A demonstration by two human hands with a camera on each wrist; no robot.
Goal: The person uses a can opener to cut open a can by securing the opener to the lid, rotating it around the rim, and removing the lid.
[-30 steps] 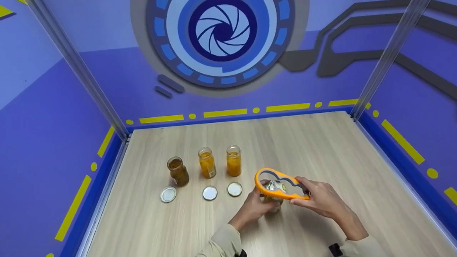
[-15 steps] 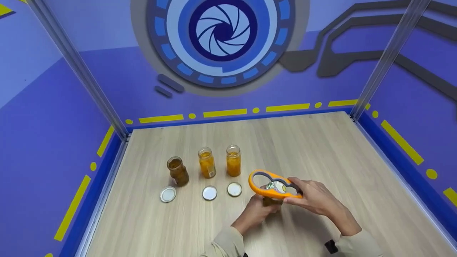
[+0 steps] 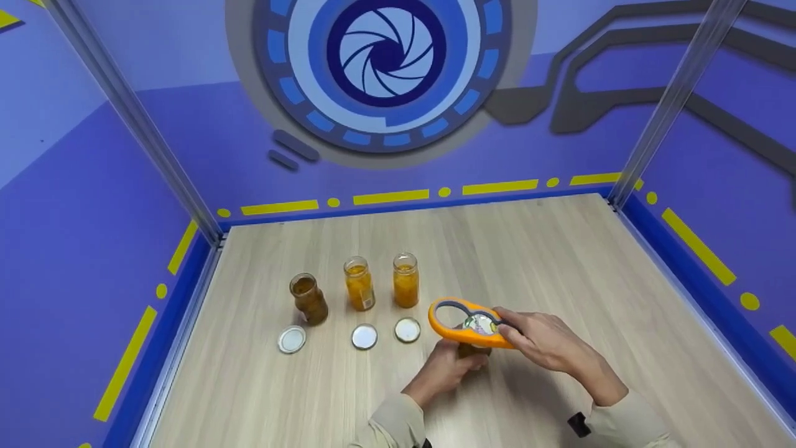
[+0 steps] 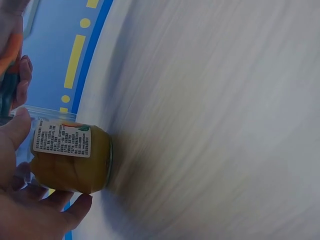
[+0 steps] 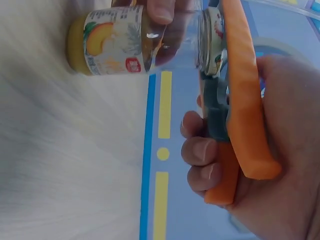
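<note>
My left hand [image 3: 444, 370] grips a glass jar [image 5: 115, 40] around its side, and the jar stands upright on the table. It has a peach label and yellowish-orange contents, with a printed metal lid [image 5: 215, 41] on top. With my right hand [image 3: 553, 345] I hold an orange jar opener [image 5: 245, 85] by its handle end, fingers curled around it. Its grey-lined smaller ring [image 3: 479, 315] lies around the lid, while the larger ring [image 3: 435, 317] sticks out to the left. Whether the lining presses tightly on the lid is hard to see.
To the left stand three open jars: one with dark brown contents [image 3: 312, 305] and two with orange contents [image 3: 359, 289], the other nearer the middle [image 3: 406, 286]. Three loose lids [image 3: 364, 336] lie in front of them. Blue-purple walls [image 3: 186, 137] border the wooden table [image 3: 528, 249].
The jar opener has moved left and down, so that its smaller ring now sits around the lid. My right fingers have closed further on the handles, and my left hand has shifted slightly on the jar.
</note>
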